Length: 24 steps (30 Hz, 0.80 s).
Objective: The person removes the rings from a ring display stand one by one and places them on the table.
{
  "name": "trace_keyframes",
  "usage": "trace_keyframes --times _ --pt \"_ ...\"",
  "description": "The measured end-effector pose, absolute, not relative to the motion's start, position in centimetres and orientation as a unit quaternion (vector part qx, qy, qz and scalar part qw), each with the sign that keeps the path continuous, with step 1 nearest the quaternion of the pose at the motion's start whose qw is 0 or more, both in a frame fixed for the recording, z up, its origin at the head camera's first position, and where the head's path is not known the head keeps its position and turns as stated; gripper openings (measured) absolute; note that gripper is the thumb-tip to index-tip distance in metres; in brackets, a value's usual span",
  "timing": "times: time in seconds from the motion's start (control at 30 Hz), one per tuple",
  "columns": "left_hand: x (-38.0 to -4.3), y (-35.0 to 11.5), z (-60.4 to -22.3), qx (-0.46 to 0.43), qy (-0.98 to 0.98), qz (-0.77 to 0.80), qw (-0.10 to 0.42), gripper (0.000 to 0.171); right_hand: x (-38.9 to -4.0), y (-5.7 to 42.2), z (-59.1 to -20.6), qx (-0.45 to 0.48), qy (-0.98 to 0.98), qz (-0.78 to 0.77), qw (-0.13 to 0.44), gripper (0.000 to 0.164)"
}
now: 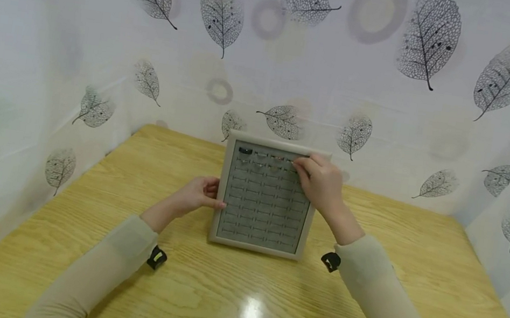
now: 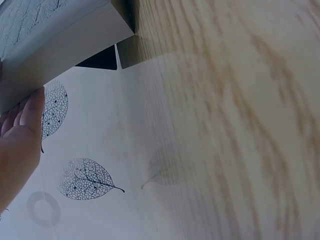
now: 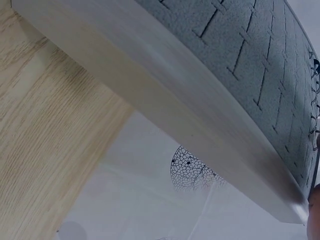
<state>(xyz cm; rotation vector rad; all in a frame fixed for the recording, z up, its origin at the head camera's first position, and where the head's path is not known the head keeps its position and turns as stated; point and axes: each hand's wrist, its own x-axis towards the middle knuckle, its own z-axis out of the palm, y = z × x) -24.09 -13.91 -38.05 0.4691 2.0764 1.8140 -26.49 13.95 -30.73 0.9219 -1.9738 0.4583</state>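
Observation:
A framed ring display board (image 1: 258, 250) stands tilted back on the table, its grey padded face cut with rows of slots. Rings fill parts of the top two rows, among them a wide black ring (image 1: 245, 151) at the upper left. My left hand (image 1: 193, 194) grips the board's left edge, thumb on the front of the frame. At the right end of the top row, my right hand (image 1: 320, 182) pinches a small ring, mostly hidden by the fingertips. In the right wrist view, several rings show along the far edge of the padded face (image 3: 240, 50).
The wooden table (image 1: 197, 292) stretches around the board. Behind it hangs a pale curtain (image 1: 186, 89) printed with leaves. A black strap piece (image 1: 157, 257) sits at the left wrist and another (image 1: 331, 261) at the right.

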Motion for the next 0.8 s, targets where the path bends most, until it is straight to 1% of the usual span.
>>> trace_keyframes --times 0.2,0.8 --pt "-24.0 -13.9 -38.1 0.161 0.734 0.638 0.172 0.064 -26.2 14.0 -30.6 0.383 -0.793 0.192 0.433 0.007" --pt "-24.1 -14.0 -38.0 0.163 0.735 0.635 0.171 0.065 -25.4 15.0 -30.4 0.412 -0.762 0.191 0.460 0.005"
